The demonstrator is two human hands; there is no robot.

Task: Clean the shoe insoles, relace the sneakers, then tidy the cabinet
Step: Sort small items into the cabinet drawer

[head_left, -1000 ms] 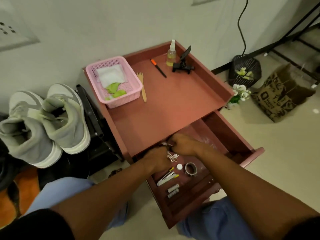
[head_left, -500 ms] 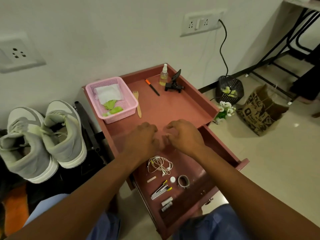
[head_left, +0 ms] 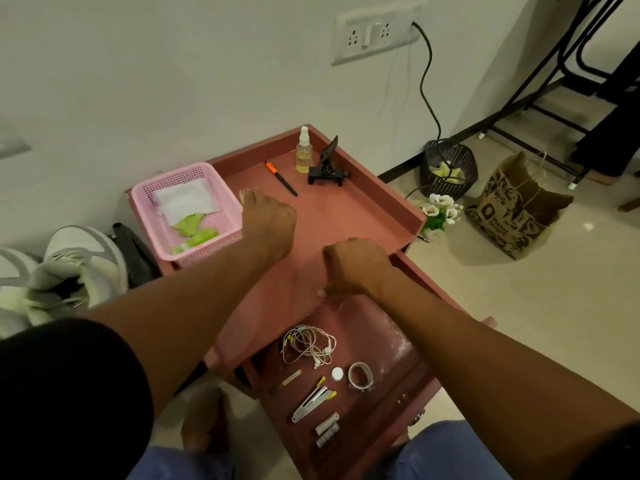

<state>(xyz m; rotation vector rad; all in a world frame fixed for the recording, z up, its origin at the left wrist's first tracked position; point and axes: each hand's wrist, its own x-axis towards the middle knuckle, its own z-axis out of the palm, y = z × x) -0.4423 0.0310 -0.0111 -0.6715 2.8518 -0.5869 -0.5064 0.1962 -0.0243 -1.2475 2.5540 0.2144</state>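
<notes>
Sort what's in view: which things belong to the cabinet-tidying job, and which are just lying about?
Job: open drawer with earphones, stapler, tape roll; cabinet top with pink basket, spray bottle, pen, phone clamp; sneakers.

Lying about: paper bag, black bin, flowers.

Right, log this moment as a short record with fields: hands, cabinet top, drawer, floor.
left hand: over the wooden fork, beside the pink basket; grip hidden
right hand: fingers curled, at the cabinet top's front edge, nothing seen in it
cabinet top: pink basket with white cloth, spray bottle, orange-capped pen, black clamp stand
drawer: open; earphones, stapler, tape roll
floor: grey sneakers left, mesh bin, paper bag right
</notes>
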